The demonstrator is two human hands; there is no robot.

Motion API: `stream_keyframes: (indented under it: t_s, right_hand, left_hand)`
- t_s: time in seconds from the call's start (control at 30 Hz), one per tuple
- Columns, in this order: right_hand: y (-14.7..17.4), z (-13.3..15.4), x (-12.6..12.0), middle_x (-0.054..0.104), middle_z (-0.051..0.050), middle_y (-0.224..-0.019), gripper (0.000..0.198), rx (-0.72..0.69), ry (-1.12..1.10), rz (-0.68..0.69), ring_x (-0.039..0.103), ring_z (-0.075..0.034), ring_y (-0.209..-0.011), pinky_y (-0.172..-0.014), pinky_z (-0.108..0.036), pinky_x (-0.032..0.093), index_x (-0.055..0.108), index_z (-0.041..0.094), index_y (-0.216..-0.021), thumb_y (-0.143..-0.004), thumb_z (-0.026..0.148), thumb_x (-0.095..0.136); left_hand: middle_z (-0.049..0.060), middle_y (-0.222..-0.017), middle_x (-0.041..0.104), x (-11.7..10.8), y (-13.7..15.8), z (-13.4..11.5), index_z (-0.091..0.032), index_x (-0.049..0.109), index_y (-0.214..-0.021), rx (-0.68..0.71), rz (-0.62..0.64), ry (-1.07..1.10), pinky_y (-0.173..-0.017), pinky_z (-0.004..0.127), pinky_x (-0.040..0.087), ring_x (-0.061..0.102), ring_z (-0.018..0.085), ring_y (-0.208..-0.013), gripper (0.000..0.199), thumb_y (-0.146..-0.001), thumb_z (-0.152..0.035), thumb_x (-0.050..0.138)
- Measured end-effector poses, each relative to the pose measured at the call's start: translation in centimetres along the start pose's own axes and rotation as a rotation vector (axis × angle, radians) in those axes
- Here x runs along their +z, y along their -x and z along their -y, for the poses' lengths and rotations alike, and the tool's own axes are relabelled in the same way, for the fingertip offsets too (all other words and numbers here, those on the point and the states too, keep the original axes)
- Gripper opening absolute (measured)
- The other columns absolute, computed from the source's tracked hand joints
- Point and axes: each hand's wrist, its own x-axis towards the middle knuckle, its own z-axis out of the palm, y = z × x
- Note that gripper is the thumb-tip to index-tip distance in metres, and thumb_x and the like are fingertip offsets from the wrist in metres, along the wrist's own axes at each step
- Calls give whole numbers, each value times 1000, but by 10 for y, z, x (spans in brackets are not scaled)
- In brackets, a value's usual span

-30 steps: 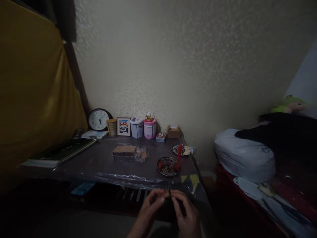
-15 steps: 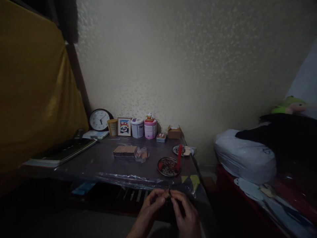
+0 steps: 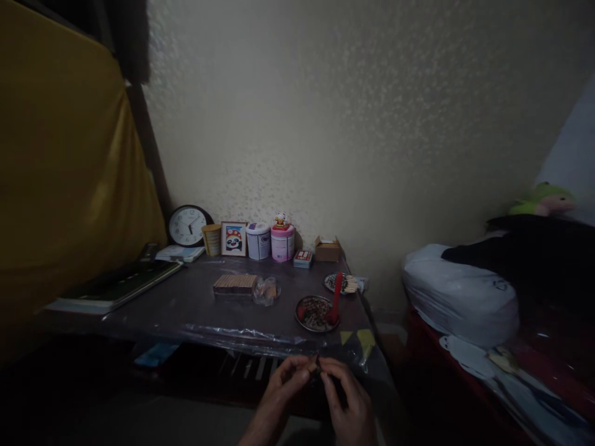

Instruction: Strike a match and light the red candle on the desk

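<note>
A yellow cloth (image 3: 56, 173) hangs down the far left, and below it a dark book (image 3: 116, 284) lies flat on the left end of the table (image 3: 195, 303), which is covered in clear plastic sheet. Along the wall at the far edge stand a round clock (image 3: 186, 225), a small tan cup (image 3: 212, 239), a framed panda picture (image 3: 233, 238), a white tin (image 3: 258, 241) and a pink tin (image 3: 282, 242) with a little figurine on its lid, then a small red box (image 3: 303, 258) and an open brown carton (image 3: 327, 248). Nearer the middle sits a flat block of packed matchsticks (image 3: 235, 284) with a crumpled clear bag (image 3: 266, 290) touching its right end. Right of that, a round metal dish (image 3: 317, 313) holds small dark bits with a red tool (image 3: 335, 298) standing in it, and a second dish of sticks (image 3: 343, 283) lies just beyond. Below the near table edge, the left hand (image 3: 284, 385) and right hand (image 3: 346, 396) meet fingertip to fingertip, both pinched shut on a small dark object (image 3: 316, 367) held between them. It is too dim and small to tell its kind or its long axis. It sits equally close to both hands, with the metal dish directly beyond it. At far right, a white bundle (image 3: 460, 297) rests on the bed (image 3: 511, 371).
</note>
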Motion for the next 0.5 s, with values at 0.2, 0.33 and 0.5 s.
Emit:
stream_keyframes:
  t_s: [0.2,0.33,0.5]
  right_hand:
    - [-2,-2,1,72,-3,-88,15,-26,3,0,69,-15,-82,-74,-21,55,61,24,-96,-86,19,50]
    - [0,-7,1,72,-4,-90,15,-55,5,-15,70,-16,-83,-74,-21,56,62,23,-96,-86,20,51]
    - [3,-17,2,73,-4,-89,15,-117,27,-3,70,-16,-81,-73,-20,56,62,23,-96,-85,21,52]
  left_hand:
    - [5,-87,68,3,1,-1,-18,68,-85,11,-9,24,-80,29,39,57,18,-83,27,-63,-33,75]
    - [4,-84,68,3,-1,1,-18,68,-82,19,-5,63,-78,29,39,57,19,-81,28,-61,-34,77]
    - [2,-78,68,3,-3,1,-17,68,-80,47,6,106,-74,27,37,57,16,-76,29,-58,-32,79]
